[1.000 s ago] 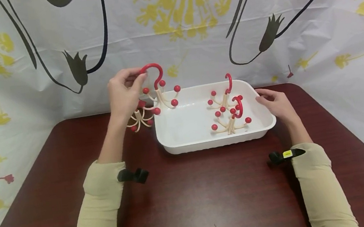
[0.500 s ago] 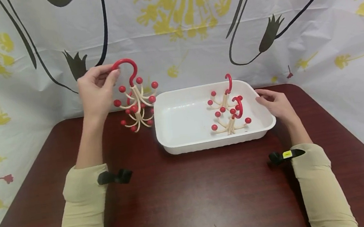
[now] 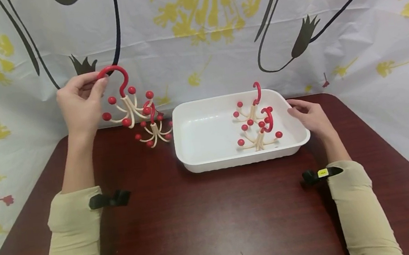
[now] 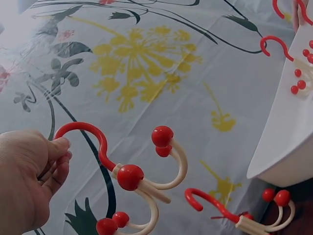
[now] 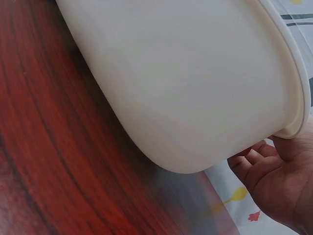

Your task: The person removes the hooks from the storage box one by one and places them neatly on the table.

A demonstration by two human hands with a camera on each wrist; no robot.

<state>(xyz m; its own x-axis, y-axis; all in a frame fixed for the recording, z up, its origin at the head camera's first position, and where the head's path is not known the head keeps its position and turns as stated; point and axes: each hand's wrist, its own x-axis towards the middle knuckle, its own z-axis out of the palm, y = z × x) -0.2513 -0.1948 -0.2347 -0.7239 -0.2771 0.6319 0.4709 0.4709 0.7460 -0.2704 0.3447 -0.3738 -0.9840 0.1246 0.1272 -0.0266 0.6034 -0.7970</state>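
My left hand [image 3: 80, 105] pinches the tip of a red hook between thumb and fingers. From it hangs a multi-arm hanger [image 3: 127, 103] with cream curved arms ending in red balls, held in the air left of the white tray [image 3: 206, 140]. Just behind and below it, a second such hanger [image 3: 155, 130] stands on the table, partly covered by the raised one. Two more hangers, a rear one [image 3: 254, 110] and a front one [image 3: 259, 142], sit in the tray's right half. My right hand [image 3: 312, 119] grips the tray's right rim; the right wrist view shows its fingers below the rim.
The dark red-brown table [image 3: 216, 219] extends in front of the tray and to both sides. Behind it hangs a white cloth [image 3: 220, 66] with yellow and dark plant prints, close to the table's back edge.
My left hand has carried its hanger leftward and slightly up, from over the tray's left end past the standing hanger. The right hand and tray have stayed in place.
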